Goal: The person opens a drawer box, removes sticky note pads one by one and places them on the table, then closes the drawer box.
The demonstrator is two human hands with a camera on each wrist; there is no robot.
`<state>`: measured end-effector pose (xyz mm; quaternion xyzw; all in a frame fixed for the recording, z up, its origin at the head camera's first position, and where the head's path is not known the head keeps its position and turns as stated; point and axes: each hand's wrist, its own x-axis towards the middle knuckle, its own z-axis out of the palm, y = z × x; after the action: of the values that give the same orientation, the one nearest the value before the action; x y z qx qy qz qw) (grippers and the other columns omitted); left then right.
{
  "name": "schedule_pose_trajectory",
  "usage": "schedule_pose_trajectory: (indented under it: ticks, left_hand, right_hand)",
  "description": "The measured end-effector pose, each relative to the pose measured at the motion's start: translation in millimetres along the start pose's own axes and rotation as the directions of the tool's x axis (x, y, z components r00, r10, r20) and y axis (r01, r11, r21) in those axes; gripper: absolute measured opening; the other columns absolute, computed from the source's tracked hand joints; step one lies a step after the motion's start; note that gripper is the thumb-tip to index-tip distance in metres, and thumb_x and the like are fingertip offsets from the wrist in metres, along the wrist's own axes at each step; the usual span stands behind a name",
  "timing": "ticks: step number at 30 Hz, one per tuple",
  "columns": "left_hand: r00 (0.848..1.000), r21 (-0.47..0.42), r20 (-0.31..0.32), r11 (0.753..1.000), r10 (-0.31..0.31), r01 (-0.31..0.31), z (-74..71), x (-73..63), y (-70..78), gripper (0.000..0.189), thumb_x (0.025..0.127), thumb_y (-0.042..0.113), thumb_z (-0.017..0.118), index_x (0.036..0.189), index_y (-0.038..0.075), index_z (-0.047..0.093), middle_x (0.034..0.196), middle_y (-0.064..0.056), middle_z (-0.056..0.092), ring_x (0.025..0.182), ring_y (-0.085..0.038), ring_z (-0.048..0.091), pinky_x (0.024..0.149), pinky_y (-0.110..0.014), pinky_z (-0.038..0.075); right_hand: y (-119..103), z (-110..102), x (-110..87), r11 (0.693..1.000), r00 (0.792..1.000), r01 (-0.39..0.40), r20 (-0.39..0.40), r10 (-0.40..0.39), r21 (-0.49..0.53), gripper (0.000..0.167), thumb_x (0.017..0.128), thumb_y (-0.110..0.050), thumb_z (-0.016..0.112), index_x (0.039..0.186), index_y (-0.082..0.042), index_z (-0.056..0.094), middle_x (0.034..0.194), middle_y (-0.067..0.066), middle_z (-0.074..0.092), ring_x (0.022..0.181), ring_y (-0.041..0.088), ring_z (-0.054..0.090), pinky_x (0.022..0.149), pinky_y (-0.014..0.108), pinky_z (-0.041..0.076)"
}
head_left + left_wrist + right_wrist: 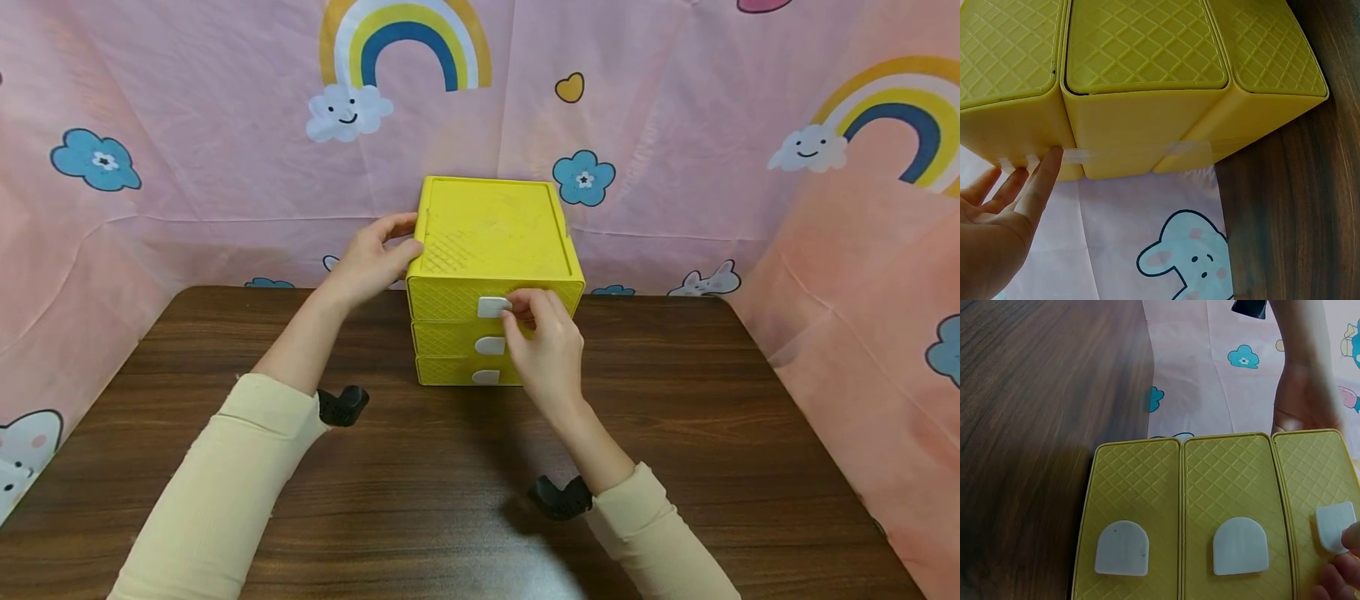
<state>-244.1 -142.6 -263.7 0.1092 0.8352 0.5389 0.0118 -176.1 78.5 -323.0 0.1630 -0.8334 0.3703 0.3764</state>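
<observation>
A yellow three-drawer storage box (491,225) stands at the back of the table, with a white handle on each drawer front. My left hand (375,260) touches the box's left side near the top; in the left wrist view the fingers (1038,184) lie fairly straight against the side wall. My right hand (551,346) pinches the right edge of the top drawer's white handle (491,307). In the right wrist view, fingertips (1352,537) press on that handle (1334,525). All the drawers look closed.
The box stands on a dark brown wooden table (420,500). A pink printed cloth (225,83) hangs behind the table and along its sides. Clear tape (1185,147) runs across the box's side. Each wrist carries a black camera mount (342,406).
</observation>
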Motion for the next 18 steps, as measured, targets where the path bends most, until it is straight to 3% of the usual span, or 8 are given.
schedule_pose_trajectory:
  ticks: [18]
  left_hand:
    - [1.000,-0.013,0.002,1.000,-0.011,0.011,0.4,-0.1,0.2,0.053,0.092,0.023,0.048,0.142,0.011,0.034,0.142,-0.007,0.039,0.113,-0.021,0.053,0.082,-0.031,0.052]
  right_hand:
    - [1.0,3.7,3.4,0.996,0.997,0.066,-0.033,-0.068,-0.062,0.010,0.079,-0.011,0.070,0.084,-0.006,0.062,0.076,0.004,0.059,0.065,0.013,0.058,0.059,0.026,0.050]
